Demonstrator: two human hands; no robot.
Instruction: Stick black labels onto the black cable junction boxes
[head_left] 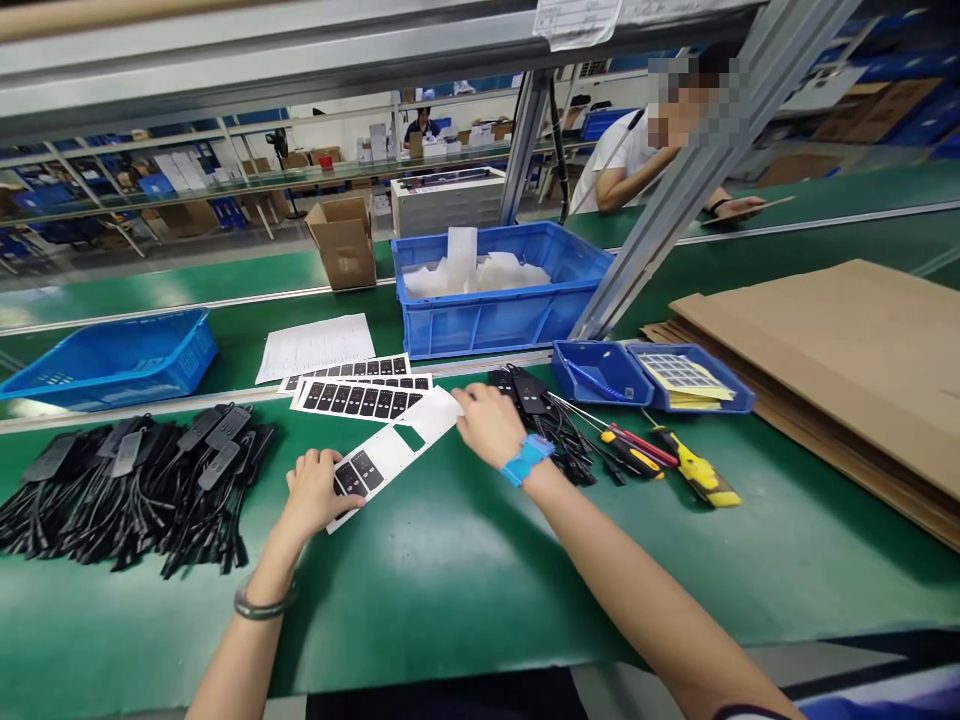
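My left hand (319,490), nearest, grasps the near end of a label sheet (394,452), thumb pressed on top beside the two black labels (357,471) left on it. The rest of the backing is bare white. The sheet lies slantwise on the green desk (465,570), probably held at both ends to keep it flat. My right hand (487,425), with a blue wrist strap (527,459), has its fingers bent down onto the far end; whether they pinch it or only press, I cannot tell.

Left of the sheet lies a heap of black cabled tags (135,480) – within the left hand's reach. A smaller heap (551,420) touches the right wrist. Beyond it lie screwdrivers (637,450) and a yellow-handled tool (699,476), well clear of the sheet.

Just behind the sheet are full label sheets (364,395), overlapped, and a printed paper (315,345). Two small blue trays (600,372) stand to the right, beside stacked cardboard (840,370).

Farther off are a blue basket (112,360), a blue crate (499,310) of white pieces and an open carton (343,240). A slanting metal post (675,200) rises by the trays, partly hiding a co-worker (630,155) at the next line.
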